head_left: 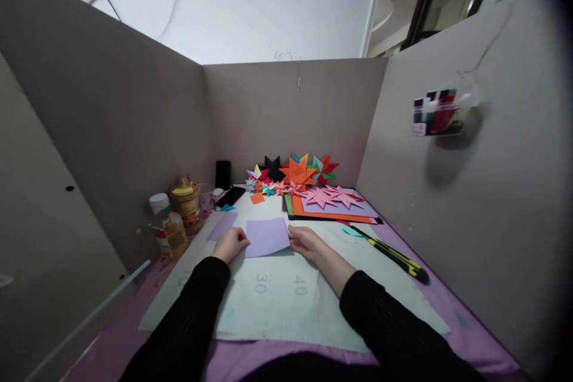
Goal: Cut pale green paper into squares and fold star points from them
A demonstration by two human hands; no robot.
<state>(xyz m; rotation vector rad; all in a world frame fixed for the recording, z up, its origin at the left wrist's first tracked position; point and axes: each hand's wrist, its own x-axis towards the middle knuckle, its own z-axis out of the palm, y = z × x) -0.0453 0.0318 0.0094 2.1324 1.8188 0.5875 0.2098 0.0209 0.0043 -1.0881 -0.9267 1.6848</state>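
A square sheet of purple paper (267,236) is held between my hands over the pale mat (277,310), its lower right corner slightly raised. At its left edge, my left hand (231,244) is closed in a pinch. My right hand (308,241) has its fingers around the right edge, thumb on top. Beside my left hand lies another purple piece of paper (224,225), flat on the mat. Printed numbers show on the mat in front of my hands.
Folded paper stars (298,173) stand at the back, with pink stars (326,196) on stacked coloured sheets (349,215). A yellow-black utility knife (398,258) lies right. Left are a glue bottle (172,233), a brown pot (187,206) and a phone (231,196). Grey partitions (290,113) enclose the table.
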